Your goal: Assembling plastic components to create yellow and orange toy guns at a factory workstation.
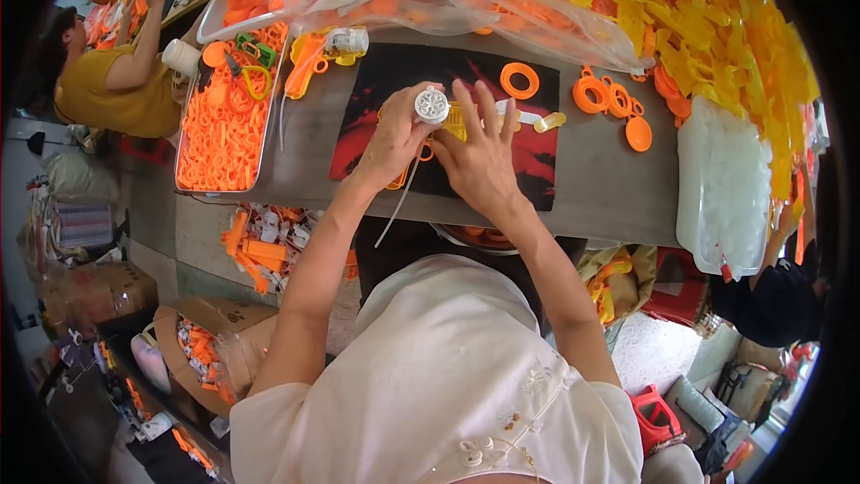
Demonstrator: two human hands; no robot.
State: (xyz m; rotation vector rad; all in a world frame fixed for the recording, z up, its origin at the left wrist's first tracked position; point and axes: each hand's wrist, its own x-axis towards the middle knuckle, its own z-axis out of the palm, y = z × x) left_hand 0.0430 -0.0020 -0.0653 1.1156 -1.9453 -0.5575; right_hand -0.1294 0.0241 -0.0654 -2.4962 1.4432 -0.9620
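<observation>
My left hand is closed around a white round plastic part with a flower-like pattern on its face. A yellow translucent plastic piece shows between my two hands, partly hidden by fingers. A thin white strip trails down below my left hand. My right hand is beside the yellow piece, its fingers spread and stretched out; its thumb reaches toward the left hand. Both hands are over a black and red mat. Just right of my right fingers lies a white and yellow piece.
An orange ring lies on the mat, more orange rings to its right. At left are a tray of small orange parts and an orange-yellow toy gun. Yellow parts pile up far right, behind a translucent white bin.
</observation>
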